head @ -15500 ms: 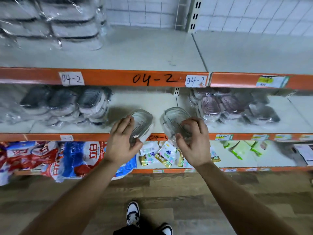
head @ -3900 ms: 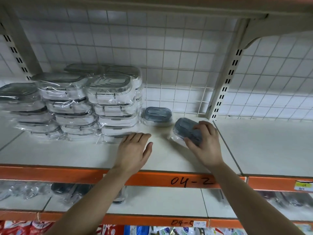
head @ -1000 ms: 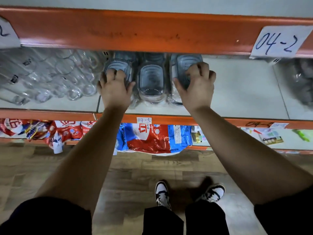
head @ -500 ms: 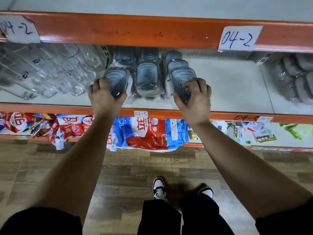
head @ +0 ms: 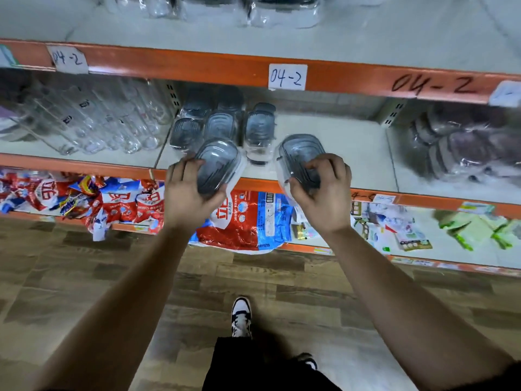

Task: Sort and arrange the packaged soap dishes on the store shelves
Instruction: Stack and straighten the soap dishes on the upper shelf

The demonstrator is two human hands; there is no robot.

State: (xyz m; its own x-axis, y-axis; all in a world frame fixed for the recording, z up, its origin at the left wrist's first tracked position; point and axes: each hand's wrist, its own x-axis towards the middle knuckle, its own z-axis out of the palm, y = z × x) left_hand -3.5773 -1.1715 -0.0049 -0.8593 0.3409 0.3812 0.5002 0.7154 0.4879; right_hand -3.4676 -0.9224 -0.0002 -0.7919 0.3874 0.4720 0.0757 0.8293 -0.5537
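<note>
My left hand grips a grey soap dish in clear wrap, held off the front edge of the middle shelf. My right hand grips a second wrapped grey soap dish beside it, also lifted clear of the shelf. Behind them several more wrapped grey soap dishes stand in rows on the middle shelf. On the top shelf the bottoms of stacked wrapped dishes show at the upper edge.
Clear glass bottles fill the middle shelf's left bay. A pile of darker wrapped dishes lies at the right. Red and blue bags and small packets sit on the bottom shelf. Wooden floor and my shoe are below.
Both hands have pulled one wrapped soap dish each off the middle shelf toward me. The view has tilted up and back, bringing the top shelf into sight.
</note>
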